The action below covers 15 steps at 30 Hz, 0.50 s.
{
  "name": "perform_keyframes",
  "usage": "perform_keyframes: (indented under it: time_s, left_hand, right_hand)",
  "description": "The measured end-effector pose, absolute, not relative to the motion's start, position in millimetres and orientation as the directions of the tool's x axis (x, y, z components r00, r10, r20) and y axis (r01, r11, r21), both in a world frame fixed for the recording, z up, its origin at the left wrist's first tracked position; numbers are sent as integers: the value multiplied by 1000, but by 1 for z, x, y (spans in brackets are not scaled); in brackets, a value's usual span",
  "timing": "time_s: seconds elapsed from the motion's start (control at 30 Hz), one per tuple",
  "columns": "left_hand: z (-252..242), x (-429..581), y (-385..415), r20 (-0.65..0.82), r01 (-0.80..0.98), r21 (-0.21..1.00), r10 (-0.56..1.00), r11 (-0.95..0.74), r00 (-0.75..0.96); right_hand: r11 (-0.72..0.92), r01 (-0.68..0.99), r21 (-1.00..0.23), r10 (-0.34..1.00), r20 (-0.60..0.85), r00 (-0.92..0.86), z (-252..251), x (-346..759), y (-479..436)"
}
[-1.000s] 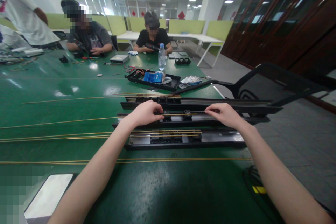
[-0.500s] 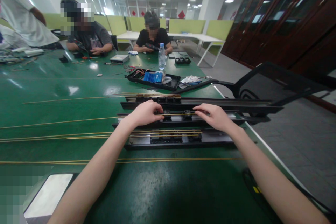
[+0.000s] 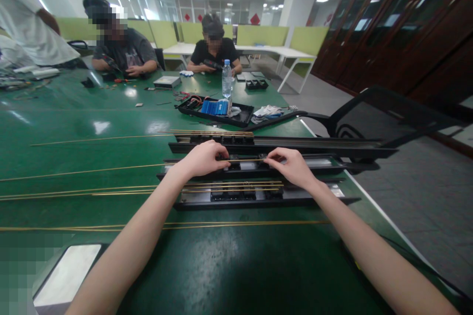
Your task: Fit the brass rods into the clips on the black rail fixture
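Note:
A thin brass rod (image 3: 246, 160) runs lengthwise over the middle black channel rail (image 3: 318, 163). My left hand (image 3: 207, 158) is closed in a pinch on this rod, beside a small black block (image 3: 234, 161) in the rail. Close to a second black block (image 3: 262, 156), my right hand (image 3: 290, 163) pinches the rod near its right end; the fingertips partly hide the contact. In the nearer rail (image 3: 306, 202), several brass rods (image 3: 236, 185) lie across black blocks (image 3: 232, 194). The farther rail (image 3: 318, 150) also carries rods (image 3: 214, 133) on black blocks.
Two long rods (image 3: 236, 225) lie in front of the rails. A white-topped box (image 3: 68, 275) stands at lower left. Beyond the rails are a black tray (image 3: 242, 117), gloves (image 3: 269, 113) and a water bottle (image 3: 226, 78). A mesh chair (image 3: 391, 113) adjoins the right edge. Co-workers sit opposite.
My right hand has moved left along the rod, toward the black block, and its fingers have drawn closer together. My left hand stays nearly in place.

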<state>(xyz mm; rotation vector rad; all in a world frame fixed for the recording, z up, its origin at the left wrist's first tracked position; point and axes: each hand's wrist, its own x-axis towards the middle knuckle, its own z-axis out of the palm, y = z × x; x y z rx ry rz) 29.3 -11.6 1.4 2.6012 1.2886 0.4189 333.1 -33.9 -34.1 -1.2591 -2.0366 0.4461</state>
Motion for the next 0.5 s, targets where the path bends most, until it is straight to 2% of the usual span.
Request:
perform_keyframes:
  time_s: [0.5]
  left_hand:
    - [2, 29, -12, 158, 738, 315, 800, -597, 579]
  right_hand:
    - [489, 602, -631, 871, 384, -306, -34, 337, -32]
